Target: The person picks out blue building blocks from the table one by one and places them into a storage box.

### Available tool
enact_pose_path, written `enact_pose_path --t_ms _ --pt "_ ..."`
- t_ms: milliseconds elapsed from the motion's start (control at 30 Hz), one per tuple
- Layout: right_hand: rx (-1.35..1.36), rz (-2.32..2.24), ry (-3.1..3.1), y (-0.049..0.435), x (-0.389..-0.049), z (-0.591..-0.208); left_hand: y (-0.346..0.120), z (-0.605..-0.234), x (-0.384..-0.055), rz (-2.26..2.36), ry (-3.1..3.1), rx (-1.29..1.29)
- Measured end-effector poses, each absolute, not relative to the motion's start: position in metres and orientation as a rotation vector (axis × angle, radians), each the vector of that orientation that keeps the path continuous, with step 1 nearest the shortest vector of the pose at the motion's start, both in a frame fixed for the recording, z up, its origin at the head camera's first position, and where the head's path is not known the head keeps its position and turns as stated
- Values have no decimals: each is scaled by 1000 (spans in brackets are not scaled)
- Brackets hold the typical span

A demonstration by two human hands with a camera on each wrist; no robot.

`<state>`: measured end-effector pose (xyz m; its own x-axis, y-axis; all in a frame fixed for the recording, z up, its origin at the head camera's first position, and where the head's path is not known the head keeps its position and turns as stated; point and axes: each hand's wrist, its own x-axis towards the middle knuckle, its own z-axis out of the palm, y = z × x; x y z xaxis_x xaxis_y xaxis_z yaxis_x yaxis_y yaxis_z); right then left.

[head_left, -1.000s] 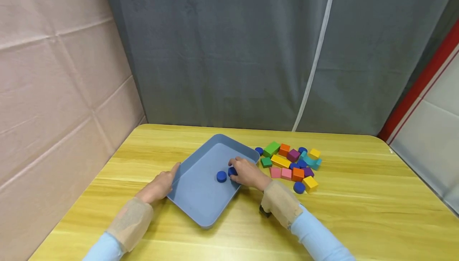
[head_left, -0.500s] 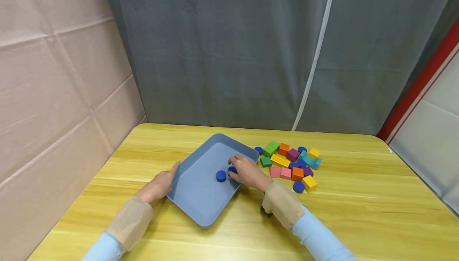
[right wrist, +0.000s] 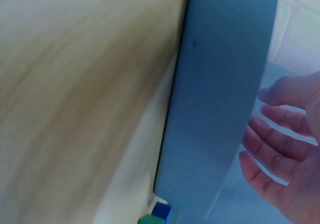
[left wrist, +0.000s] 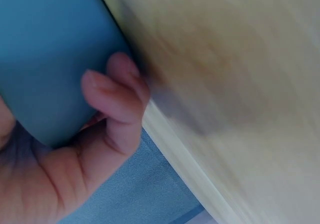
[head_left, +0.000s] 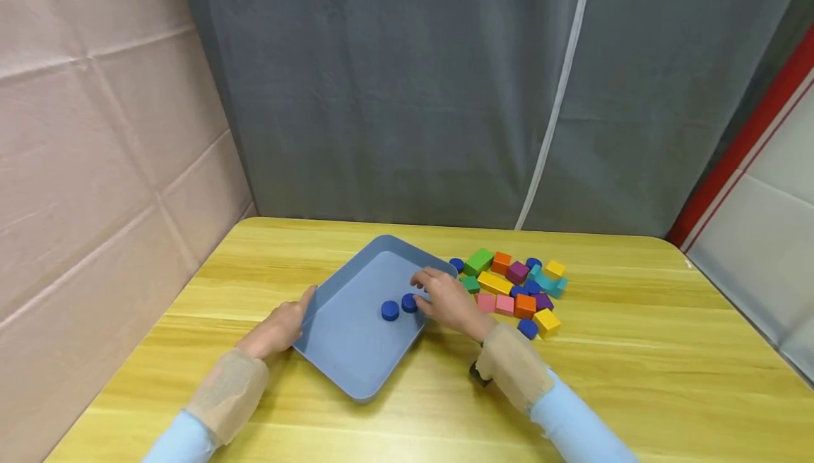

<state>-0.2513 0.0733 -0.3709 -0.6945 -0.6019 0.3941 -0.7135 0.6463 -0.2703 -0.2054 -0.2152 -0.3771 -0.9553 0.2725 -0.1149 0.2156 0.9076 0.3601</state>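
Note:
A blue-grey tray (head_left: 356, 360) lies at an angle on the wooden table. My left hand (head_left: 276, 329) grips its left side, thumb over the rim and fingers (left wrist: 117, 101) curled at the outer wall in the left wrist view. Two short blue cylinder blocks (head_left: 390, 310) rest side by side on the tray floor. Over the tray's right rim is my right hand (head_left: 451, 305), its fingertips right beside the right-hand cylinder. Its fingers (right wrist: 265, 176) are loosely bent and spread from the thumb in the right wrist view, with nothing between them.
To the right of the tray lies a cluster of coloured blocks: a light green block (head_left: 479, 261), a long yellow block (head_left: 494, 283), pink cubes (head_left: 486, 302), a teal arch (head_left: 548, 283) and blue cylinders (head_left: 527, 329). A grey curtain (head_left: 381, 95) hangs behind the table (head_left: 636, 350).
My right hand has let go of the right-hand blue cylinder and shifted slightly right, so more of that cylinder shows. The left hand stays on the tray.

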Motion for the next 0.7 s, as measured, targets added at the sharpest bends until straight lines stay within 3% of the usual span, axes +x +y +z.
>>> enact_pose_path --t_ms 700 --pt "919 715 -2677 118 -239 -354 -214 -378 -206 482 2911 358"
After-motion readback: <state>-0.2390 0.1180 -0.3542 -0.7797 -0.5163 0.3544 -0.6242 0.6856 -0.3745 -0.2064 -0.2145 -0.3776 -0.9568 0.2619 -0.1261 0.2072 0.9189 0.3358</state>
